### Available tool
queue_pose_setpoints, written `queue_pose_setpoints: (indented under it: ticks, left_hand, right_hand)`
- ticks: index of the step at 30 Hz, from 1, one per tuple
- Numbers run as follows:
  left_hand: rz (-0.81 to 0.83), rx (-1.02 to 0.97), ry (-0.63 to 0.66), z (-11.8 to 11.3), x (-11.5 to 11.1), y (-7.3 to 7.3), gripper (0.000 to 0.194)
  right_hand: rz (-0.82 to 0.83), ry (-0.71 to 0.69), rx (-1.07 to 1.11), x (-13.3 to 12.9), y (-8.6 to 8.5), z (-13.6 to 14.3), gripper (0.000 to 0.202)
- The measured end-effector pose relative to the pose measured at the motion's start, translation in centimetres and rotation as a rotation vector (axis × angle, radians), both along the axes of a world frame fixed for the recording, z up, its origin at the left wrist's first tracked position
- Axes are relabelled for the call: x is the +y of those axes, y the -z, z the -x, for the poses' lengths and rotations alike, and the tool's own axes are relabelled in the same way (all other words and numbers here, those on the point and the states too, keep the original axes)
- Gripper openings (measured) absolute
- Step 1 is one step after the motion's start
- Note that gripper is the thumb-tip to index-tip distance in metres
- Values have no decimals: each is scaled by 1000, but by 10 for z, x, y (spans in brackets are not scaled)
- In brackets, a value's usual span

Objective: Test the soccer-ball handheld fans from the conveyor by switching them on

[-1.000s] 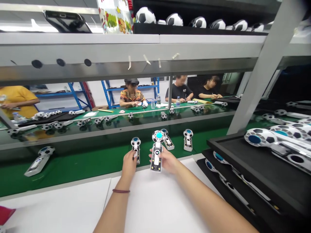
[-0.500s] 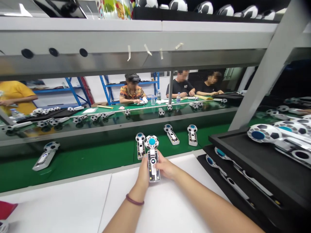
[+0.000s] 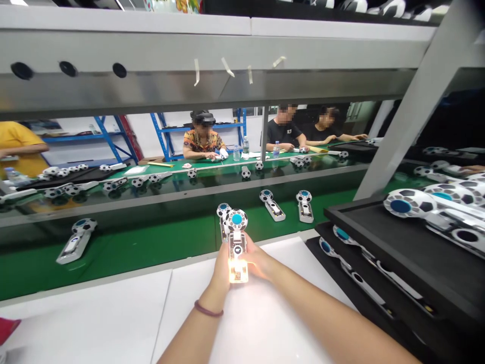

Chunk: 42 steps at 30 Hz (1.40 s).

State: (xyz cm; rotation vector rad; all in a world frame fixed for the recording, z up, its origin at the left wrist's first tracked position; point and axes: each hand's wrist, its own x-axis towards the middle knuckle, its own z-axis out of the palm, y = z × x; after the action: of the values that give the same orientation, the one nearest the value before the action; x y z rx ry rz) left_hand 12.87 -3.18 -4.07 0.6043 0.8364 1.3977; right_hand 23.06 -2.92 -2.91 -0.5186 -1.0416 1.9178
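Note:
Over the white work surface I hold a football-patterned handheld device [image 3: 237, 237] upright, its round black-and-white head with a blue centre at the top. Its clear-fronted body shows a small round display, and the lower part glows bright warm white. My left hand [image 3: 221, 267] wraps the left side of the body. On the right side my right hand [image 3: 259, 260] grips it, the thumb by the lit part, partly lost in glare. Just behind it, a second such device [image 3: 223, 212] lies on the green belt, partly covered by the held one.
More of these devices lie on the green belt [image 3: 144, 255], one at left [image 3: 77, 241] and two at right. Black trays [image 3: 359, 237] with several devices are stacked at my right. A slanted grey post [image 3: 409, 106] and an overhead shelf frame the view. Several people sit across.
The lower part of the held device has lit up. Both hands keep their grip. The devices on the belt have shifted slightly right, and the view has tilted a little downward.

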Motion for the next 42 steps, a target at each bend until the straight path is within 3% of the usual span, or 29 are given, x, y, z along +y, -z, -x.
queue_pose_setpoints:
  ticks: [6, 12, 20, 24, 28, 42]
  left_hand:
    - [-44, 59, -16, 4, 0, 4, 32]
    - [-86, 77, -38, 4, 0, 6, 51]
    - [-170, 170, -69, 26, 1, -28, 62]
    - [-213, 298, -54, 35, -1, -41, 58]
    - [-277, 458, -97, 38, -2, -44, 49]
    - [-279, 467, -120, 38, -3, -46, 42]
  right_hand:
    - [24, 23, 36, -1, 2, 0, 74]
    - [-3, -18, 48, -2, 4, -2, 77]
    - [-223, -146, -66, 1, 30, 3, 96]
    - [-265, -185, -142, -8, 21, 4, 97]
    - [-254, -208, -273, -16, 11, 4, 100]
    - [-394, -105, -440, -18, 13, 0, 85]
